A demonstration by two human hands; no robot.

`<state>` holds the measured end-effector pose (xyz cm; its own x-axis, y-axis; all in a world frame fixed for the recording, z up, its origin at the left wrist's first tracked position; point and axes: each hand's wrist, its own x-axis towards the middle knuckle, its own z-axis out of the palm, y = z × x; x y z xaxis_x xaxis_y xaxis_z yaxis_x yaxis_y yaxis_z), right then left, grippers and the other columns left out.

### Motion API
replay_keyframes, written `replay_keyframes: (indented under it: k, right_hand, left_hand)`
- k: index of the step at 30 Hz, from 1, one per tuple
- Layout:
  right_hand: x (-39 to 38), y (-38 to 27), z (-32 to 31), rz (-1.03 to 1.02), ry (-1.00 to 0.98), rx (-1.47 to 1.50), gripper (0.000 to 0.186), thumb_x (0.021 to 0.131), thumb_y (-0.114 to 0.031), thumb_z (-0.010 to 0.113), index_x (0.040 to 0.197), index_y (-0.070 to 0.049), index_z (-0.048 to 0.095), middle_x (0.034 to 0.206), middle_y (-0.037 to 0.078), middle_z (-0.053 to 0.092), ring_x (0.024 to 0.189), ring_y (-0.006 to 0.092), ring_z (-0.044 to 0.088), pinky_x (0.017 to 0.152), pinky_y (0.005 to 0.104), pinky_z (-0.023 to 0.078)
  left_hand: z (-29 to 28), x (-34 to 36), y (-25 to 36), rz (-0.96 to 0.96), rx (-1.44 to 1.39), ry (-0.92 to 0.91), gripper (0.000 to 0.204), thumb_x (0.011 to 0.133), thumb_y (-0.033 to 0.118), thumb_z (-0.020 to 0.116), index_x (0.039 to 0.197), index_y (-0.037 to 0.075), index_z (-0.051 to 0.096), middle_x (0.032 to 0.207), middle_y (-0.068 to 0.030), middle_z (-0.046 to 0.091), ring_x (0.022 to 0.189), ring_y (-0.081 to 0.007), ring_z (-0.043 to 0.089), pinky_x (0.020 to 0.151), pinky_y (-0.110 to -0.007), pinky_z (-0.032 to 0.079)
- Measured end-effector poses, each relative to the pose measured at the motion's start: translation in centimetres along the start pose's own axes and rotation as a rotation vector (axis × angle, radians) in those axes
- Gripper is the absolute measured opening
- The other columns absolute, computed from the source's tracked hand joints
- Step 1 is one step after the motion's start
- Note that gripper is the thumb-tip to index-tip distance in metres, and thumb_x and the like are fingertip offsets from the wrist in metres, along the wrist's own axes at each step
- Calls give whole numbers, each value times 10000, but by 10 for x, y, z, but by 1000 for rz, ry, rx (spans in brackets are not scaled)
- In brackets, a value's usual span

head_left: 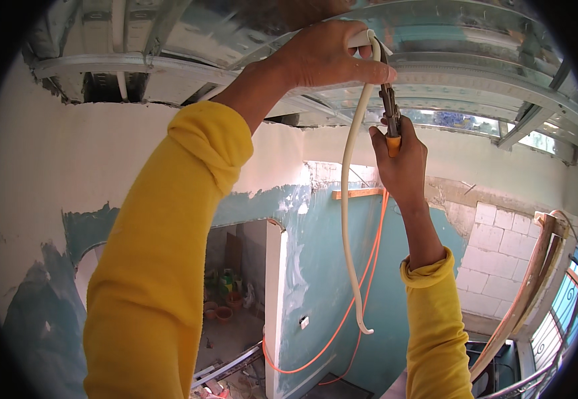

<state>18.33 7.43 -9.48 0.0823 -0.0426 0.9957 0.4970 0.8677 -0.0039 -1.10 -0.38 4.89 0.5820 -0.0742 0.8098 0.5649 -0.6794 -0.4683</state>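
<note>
Two raised arms in yellow sleeves (156,266) fill the head view, one on each side of a cream hose (346,199). The metal ceiling frame (468,76) runs above the hose, whose lower end hangs free. The left hand (325,56) is closed around the hose's top, thumb stretched across to the right. A pale pipe end (360,40) pokes out there too; I can't tell whether it belongs to the hose or is a separate piece.

Just right of the hose, the right hand (405,159) is clamped on the orange grips of some pliers (388,106). Their tip reaches the hose's top, right by the left thumb; whether the jaws have bitten on anything, I can't make out. The two hands are near each other but apart.

I'd say the step in hand is working the hose's upper end with the pliers. To my eye, the next move calls for a firm left grip, that thumb clear of the jaws, and a measured squeeze from the right.

Behind the hose are a blue-green wall (319,246), a wooden strip (367,192) and orange cords (385,203); a socket (304,322) sits low to its left.
</note>
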Motion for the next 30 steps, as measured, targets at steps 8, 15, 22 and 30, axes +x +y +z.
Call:
replay_keyframes:
  k: [8, 15, 22, 30]
  right_hand:
    - [4, 7, -6, -67, 14, -64, 301, 929, -182, 750, 1012, 3, 528, 751, 222, 657, 713, 451, 670, 657, 503, 517]
    - [2, 14, -12, -139, 47, -133, 310, 943, -188, 745, 1008, 9, 515, 743, 218, 660, 696, 452, 676, 636, 495, 524]
    - [5, 9, -17, -62, -2, -177, 351, 947, -232, 755, 1018, 7, 509, 764, 224, 666, 712, 458, 683, 640, 515, 525]
    - [4, 5, -7, -92, 46, -146, 358, 954, -246, 759, 1014, -3, 504, 759, 219, 665, 705, 452, 680, 636, 511, 523]
  left_hand:
    - [-8, 4, 28, -129, 14, -86, 706, 751, 684, 828, 985, 23, 741, 889, -102, 675, 864, -216, 646, 841, -334, 504]
    - [0, 7, 22, -123, 79, -22, 858, 726, 843, 739, 943, 13, 752, 842, -133, 697, 854, -266, 679, 845, -372, 514]
    - [-6, 12, 27, -158, 60, -38, 923, 701, 894, 717, 934, 2, 752, 815, -135, 684, 855, -272, 678, 836, -386, 520]
    - [-12, 13, 34, -159, -4, -71, 1029, 631, 938, 718, 1044, -2, 780, 897, -165, 741, 887, -291, 728, 844, -385, 545]
